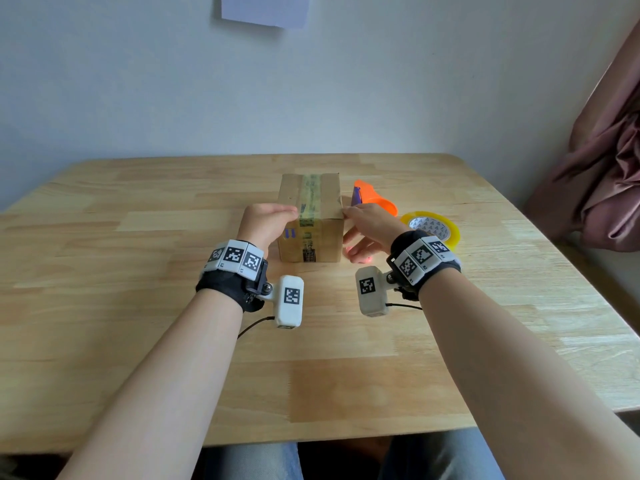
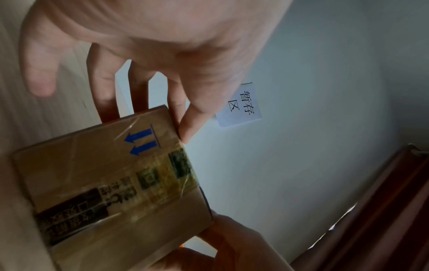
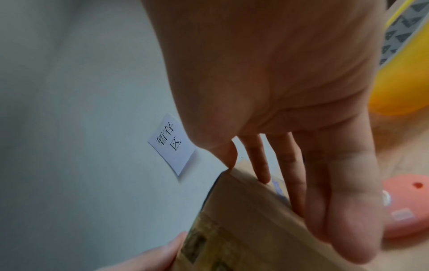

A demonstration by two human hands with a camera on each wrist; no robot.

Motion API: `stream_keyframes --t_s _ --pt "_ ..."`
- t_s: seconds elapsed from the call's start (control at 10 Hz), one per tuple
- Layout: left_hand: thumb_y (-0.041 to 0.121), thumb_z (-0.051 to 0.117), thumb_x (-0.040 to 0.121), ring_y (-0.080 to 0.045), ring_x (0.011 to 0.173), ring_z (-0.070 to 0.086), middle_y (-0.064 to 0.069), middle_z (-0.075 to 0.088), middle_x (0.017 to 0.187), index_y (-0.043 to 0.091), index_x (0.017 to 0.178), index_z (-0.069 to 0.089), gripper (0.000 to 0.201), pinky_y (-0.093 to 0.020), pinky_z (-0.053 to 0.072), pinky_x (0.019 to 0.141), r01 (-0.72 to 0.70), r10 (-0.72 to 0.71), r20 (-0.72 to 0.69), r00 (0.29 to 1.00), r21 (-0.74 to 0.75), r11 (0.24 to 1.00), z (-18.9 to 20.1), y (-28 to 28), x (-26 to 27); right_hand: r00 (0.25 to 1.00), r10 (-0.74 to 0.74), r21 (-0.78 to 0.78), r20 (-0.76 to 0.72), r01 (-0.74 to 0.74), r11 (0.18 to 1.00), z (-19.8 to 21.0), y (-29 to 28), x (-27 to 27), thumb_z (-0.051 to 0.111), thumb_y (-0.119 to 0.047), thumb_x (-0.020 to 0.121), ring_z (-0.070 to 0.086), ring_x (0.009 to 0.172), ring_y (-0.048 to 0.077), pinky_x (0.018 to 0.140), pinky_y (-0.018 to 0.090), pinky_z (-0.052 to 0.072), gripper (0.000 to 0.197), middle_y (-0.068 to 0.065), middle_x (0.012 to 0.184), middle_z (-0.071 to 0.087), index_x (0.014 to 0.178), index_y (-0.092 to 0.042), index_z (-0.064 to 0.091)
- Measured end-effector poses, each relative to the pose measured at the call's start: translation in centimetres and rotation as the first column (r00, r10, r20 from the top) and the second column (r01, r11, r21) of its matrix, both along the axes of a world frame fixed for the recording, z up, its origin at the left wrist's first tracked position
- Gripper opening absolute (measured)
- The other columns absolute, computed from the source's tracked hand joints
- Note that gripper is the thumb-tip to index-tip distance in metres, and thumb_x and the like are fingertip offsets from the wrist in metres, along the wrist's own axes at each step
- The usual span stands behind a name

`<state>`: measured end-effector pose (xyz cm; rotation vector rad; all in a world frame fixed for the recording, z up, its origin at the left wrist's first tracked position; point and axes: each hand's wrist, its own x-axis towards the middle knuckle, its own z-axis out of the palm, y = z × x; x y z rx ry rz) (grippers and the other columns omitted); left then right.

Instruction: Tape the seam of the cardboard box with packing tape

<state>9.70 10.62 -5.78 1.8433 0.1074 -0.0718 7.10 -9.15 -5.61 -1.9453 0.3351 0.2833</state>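
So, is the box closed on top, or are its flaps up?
Closed: the cardboard box has a flat top, with a yellowish tape strip running along its middle and down the front.

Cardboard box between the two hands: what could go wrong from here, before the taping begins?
1. An old, wrinkled tape strip already runs across the cardboard box top; new tape may stick badly over it.
2. The tape roll and the orange dispenser lie close to the right hand; reaching could knock them.
3. The left hand and right hand only touch the box sides; with one hand away, the box may slide.
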Motion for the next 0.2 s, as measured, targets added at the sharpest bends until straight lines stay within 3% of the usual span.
stream_keyframes --t_s 0.1,0.2 --pt "0.023 0.069 0.096 -0.014 0.099 0.057 0.006 0.066 0.109 0.017 0.117 0.076 0.023 -0.029 0.039 0.082 0.032 -0.032 -0.007 0.999 0.020 0.999 0.5 0.3 -0.1 0.995 0.097 -0.150 -0.033 -0.101 0.983 1.1 0.1 -0.3 0.044 -0.019 0.109 0.076 0.084 0.042 0.082 0.058 0.062 0.031 0.024 0.113 0.071 0.138 -0.007 0.049" --pt "0.020 0.067 0.097 -0.015 0.097 0.058 0.002 0.068 0.111 0.009 0.119 0.073 0.025 -0.027 0.041 0.088 0.000 -0.002 0.102 0.995 0.017 1.000 3.1 0.0 0.2 0.999 0.012 -0.195 0.049 -0.002 0.981 3.7 0.0 0.1 0.047 -0.035 0.107 0.074 0.069 0.034 0.066 0.046 0.066 0.041 0.014 0.106 0.073 0.132 -0.003 0.054"
